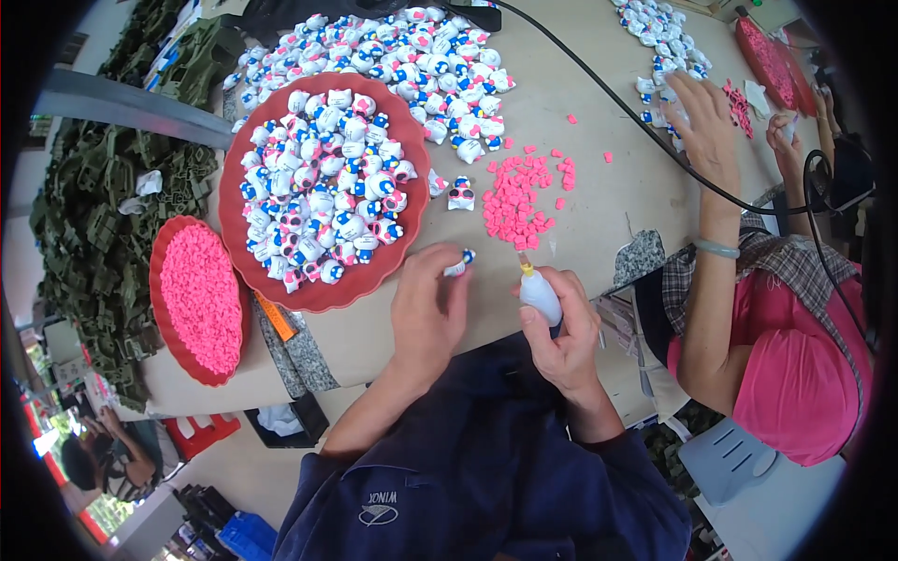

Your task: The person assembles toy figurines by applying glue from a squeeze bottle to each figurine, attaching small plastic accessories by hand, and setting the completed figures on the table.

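Note:
Between the fingertips of my left hand (426, 304) is a small white and blue figurine (460, 263), mostly covered by the fingers. My right hand (565, 329) is wrapped round a pale squeeze bottle (541, 297) with a yellow collar and a thin nozzle, its tip pointing away from me. Just beyond the nozzle lies a loose patch of small pink pieces (519, 198). One figurine (460, 194) stands alone left of that patch. A large red scalloped tray (230, 201) at the left is heaped with white, blue and pink figurines (323, 187).
Many more figurines (421, 61) cover the table behind the tray. A red oval dish (161, 323) of pink pieces stands at far left, beside piled dark green parts (112, 201). A black cable (599, 89) crosses the right side, where a co-worker's hand (702, 122) reaches over the table.

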